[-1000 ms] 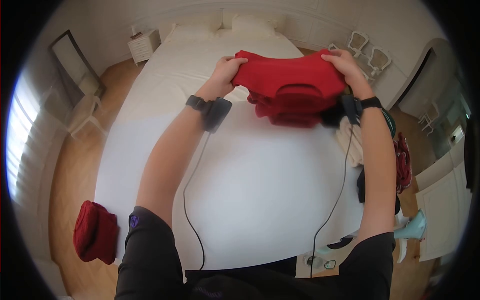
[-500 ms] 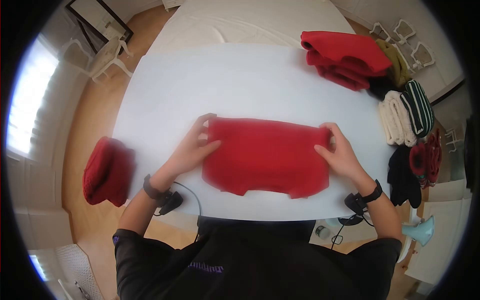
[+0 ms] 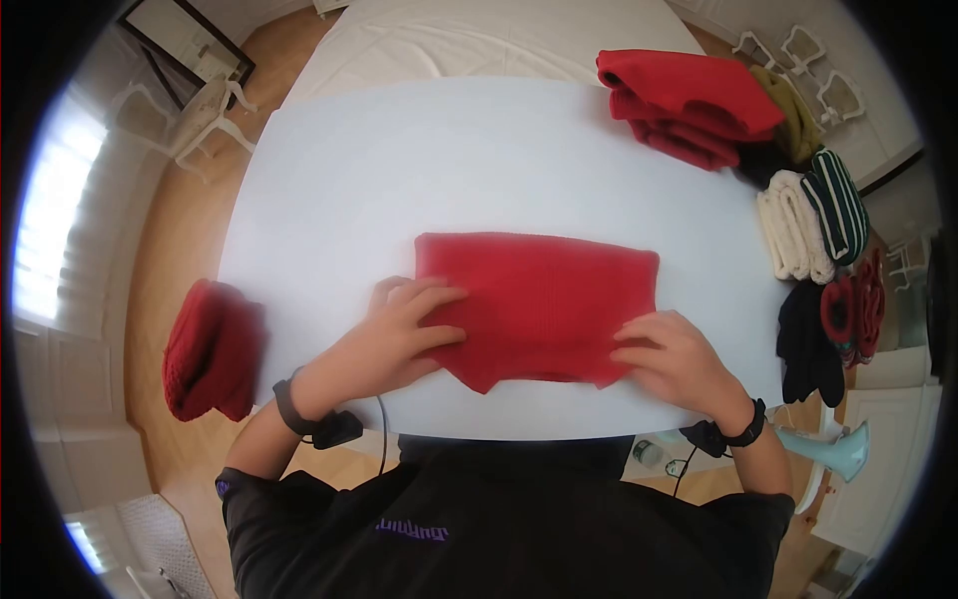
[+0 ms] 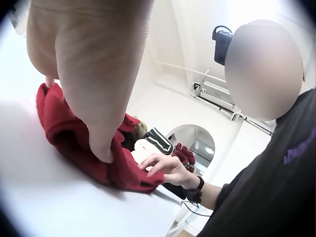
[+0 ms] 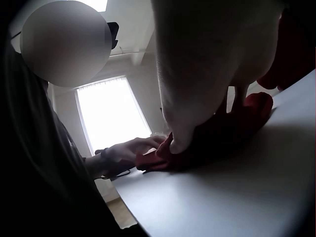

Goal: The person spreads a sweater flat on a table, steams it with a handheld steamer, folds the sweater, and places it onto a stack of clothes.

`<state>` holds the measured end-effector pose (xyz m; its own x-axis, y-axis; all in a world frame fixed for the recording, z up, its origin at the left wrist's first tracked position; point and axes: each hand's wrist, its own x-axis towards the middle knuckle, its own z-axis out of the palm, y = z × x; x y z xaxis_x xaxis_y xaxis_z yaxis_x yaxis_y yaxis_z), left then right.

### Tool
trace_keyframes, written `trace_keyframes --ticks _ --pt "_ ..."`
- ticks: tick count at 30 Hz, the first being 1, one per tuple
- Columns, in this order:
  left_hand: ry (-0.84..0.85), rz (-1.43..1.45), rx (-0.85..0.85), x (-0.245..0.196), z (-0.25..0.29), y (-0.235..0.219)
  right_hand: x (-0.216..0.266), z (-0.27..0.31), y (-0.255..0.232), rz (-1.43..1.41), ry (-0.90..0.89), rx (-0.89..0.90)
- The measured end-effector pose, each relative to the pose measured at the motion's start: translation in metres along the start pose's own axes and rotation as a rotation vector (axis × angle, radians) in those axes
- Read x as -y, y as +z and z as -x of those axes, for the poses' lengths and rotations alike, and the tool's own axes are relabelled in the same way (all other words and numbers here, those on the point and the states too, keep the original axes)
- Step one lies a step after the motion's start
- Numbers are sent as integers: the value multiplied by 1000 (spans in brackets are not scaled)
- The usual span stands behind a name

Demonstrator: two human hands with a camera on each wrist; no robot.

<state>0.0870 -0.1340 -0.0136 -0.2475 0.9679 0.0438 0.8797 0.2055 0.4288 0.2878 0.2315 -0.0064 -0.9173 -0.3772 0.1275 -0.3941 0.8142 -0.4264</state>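
Left grip (image 3: 391, 337) and right grip (image 3: 674, 356) moved down red garment (image 3: 539, 299), both open, touching it

The table (image 3: 329, 180) lies bare from its far edge down to the red folded garment (image 3: 539, 304), so a hand could pass over that middle stretch. On the right, the red stack (image 3: 689, 100) blocks the far corner, and the cream bundle (image 3: 793, 230), the striped bundle (image 3: 836, 205) and the black bundle (image 3: 810, 344) line the side. On the left, a way runs between the garment and the dark red knit (image 3: 212, 349) at the edge.
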Motion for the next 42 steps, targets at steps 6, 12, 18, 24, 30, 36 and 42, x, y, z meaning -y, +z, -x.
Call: trace_keyframes --ticks 6,12,18,24,30,36,42 --pt "-135 395 -214 21 -30 -39 -30 -26 -39 -491 336 -336" --pt "-220 617 -517 123 -128 -54 -122 -105 -62 -381 368 -553" --pt "-403 -52 -802 138 -160 -44 -115 -143 -42 20 359 -832" --pt "55 -199 -197 55 -126 -16 -40 -123 -14 228 -117 -244" --pt "5 -282 -162 66 -142 26 -31 -134 17 240 -72 -5" --pt "-22 -118 -331 74 -149 18 -44 -120 9 260 -44 -218" --pt "-444 808 -951 122 -71 -24 -112 -30 -27 -582 294 -1040"
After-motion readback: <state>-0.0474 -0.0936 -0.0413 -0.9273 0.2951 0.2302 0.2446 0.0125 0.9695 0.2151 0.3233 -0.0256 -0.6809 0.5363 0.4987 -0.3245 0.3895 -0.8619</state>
